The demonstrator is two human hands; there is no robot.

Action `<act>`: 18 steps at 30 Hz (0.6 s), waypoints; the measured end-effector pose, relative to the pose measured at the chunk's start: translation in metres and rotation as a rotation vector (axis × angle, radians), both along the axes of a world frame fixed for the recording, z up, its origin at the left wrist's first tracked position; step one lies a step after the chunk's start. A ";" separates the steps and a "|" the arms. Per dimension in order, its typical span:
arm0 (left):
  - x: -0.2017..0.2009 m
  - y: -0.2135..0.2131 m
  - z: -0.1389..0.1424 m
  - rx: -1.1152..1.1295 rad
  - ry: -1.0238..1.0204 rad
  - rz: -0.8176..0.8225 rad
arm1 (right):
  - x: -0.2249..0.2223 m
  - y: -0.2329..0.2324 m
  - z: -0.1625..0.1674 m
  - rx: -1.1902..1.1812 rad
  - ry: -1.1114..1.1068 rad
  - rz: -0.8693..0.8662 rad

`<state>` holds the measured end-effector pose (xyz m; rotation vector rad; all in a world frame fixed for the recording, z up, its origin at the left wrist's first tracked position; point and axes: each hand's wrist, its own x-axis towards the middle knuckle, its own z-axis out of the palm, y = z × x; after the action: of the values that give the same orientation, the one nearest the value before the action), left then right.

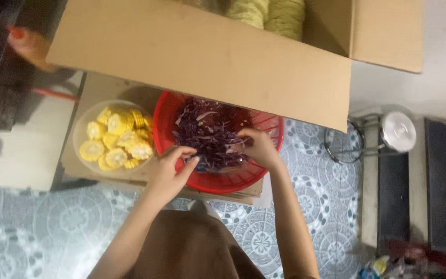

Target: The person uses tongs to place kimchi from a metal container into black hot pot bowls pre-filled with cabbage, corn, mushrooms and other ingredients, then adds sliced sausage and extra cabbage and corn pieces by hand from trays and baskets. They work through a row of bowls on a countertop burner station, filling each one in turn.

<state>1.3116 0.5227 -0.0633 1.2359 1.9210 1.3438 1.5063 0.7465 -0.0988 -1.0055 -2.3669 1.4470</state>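
Observation:
A red plastic colander [222,182] sits below a large cardboard box flap and holds a heap of shredded purple cabbage [207,137]. My left hand [173,168] rests on the colander's near left rim, fingers pinched on strands of cabbage. My right hand [258,147] is inside the colander on the right, fingers curled into the shreds. Left of the colander stands a clear bowl [81,124] filled with several yellow corn cob pieces [117,140].
The open cardboard box [202,51] overhangs the colander's far side, with yellow-green bundles [269,13] inside. Colander and bowl rest on flat cardboard [104,85] over patterned floor tiles [52,222]. A metal pot with a lid [397,132] and a wire stand [344,142] lie to the right.

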 end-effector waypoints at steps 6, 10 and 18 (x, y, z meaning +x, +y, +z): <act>0.028 0.010 -0.012 -0.030 -0.135 0.155 | 0.002 0.015 0.020 -0.350 0.285 0.029; 0.038 0.023 -0.027 0.068 -0.416 0.241 | -0.002 0.014 0.028 -0.468 0.421 0.017; 0.055 0.051 -0.022 0.260 -1.638 0.135 | 0.005 -0.004 0.068 -0.513 0.521 0.156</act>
<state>1.3663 0.5738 -0.0857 -0.1573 0.6201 1.7575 1.5110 0.7422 -0.0308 -0.4393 -1.7701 2.1257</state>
